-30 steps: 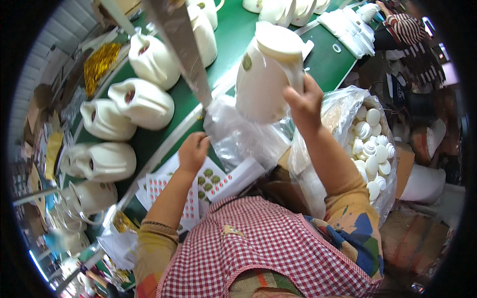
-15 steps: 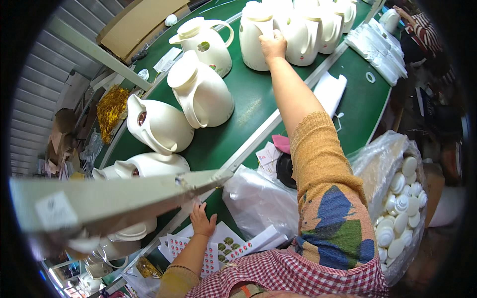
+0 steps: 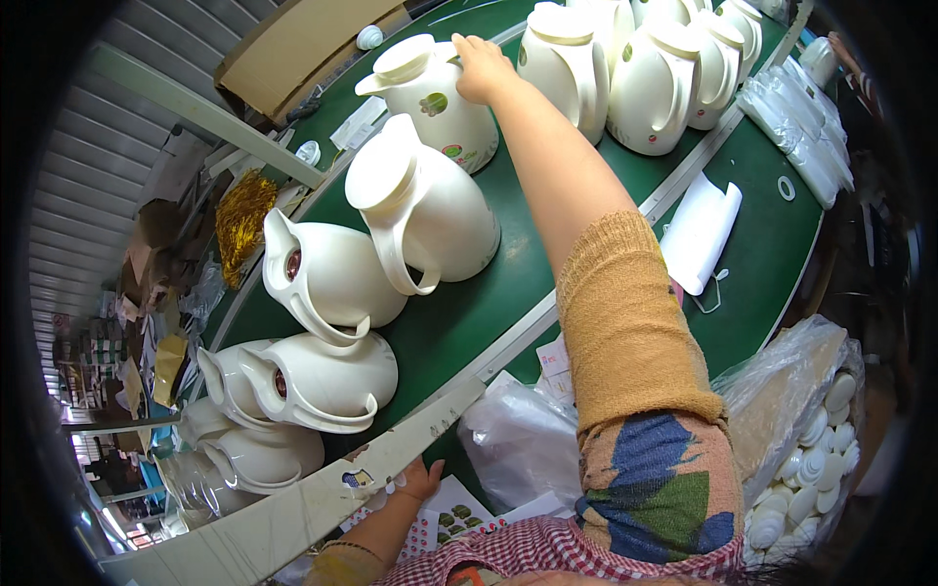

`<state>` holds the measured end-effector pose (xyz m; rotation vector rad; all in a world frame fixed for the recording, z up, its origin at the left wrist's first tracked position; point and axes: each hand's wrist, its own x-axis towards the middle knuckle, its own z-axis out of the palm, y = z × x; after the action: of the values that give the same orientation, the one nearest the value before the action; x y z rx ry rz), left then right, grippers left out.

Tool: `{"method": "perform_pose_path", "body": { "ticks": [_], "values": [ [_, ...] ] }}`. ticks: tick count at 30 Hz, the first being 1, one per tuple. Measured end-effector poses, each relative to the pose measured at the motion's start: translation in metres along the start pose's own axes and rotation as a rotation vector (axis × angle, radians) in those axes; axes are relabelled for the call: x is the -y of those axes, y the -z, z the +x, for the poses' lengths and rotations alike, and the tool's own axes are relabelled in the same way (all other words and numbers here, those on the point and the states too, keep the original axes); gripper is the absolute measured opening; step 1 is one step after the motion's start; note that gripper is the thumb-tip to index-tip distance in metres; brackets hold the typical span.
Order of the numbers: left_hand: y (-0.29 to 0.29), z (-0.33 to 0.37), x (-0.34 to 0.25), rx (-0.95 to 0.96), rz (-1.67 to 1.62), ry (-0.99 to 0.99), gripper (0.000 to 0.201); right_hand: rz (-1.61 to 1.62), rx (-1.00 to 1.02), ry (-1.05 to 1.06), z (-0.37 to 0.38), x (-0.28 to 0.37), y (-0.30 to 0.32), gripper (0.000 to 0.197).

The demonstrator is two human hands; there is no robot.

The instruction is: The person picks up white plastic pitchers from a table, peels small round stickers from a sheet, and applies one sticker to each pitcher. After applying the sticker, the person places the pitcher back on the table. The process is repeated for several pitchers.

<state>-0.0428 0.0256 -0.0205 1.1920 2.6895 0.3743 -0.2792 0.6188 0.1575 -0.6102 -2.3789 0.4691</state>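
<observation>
My right hand (image 3: 483, 72) is at the far side, closed around the handle side of a white lidded jug (image 3: 437, 105) with green leaf decals. Its fingers cover most of that handle. Close by stands another lidded white jug (image 3: 445, 220), its handle turned toward me. My left hand (image 3: 418, 482) is low, beside a pale metal beam (image 3: 322, 503) that hides part of its fingers. The thumb stands apart from the rest. Under and beside it lie sheets of stickers (image 3: 457, 508) with red dots and green leaf pictures.
Lidless white jugs (image 3: 337, 273) line the green table (image 3: 489, 293) at left; more jugs (image 3: 655, 88) stand at the back right. Stacked plastic bags (image 3: 796, 117) and a rolled white sheet (image 3: 699, 234) lie right. A bag of white lids (image 3: 811, 469) sits lower right.
My right hand has left a jug in the back right group and moved left to the leaf-decorated jug. The view has shifted, and the beam now covers part of my left hand.
</observation>
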Motion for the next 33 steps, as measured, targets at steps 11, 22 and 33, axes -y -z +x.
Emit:
{"method": "perform_pose_path", "body": {
  "ticks": [11,22,33],
  "values": [
    [0.006,-0.004,-0.007,-0.036,-0.072,-0.022,0.057,0.363,-0.025,-0.298,-0.096,0.04,0.062,0.041],
    [0.001,0.0,-0.004,-0.169,-0.091,-0.067,0.058,0.379,-0.249,-0.264,-0.231,0.087,0.236,0.03],
    [0.163,-0.044,-0.172,-0.178,-0.881,-0.536,0.05,1.108,-0.304,-0.569,-0.487,0.244,0.335,0.033]
  ]
}}
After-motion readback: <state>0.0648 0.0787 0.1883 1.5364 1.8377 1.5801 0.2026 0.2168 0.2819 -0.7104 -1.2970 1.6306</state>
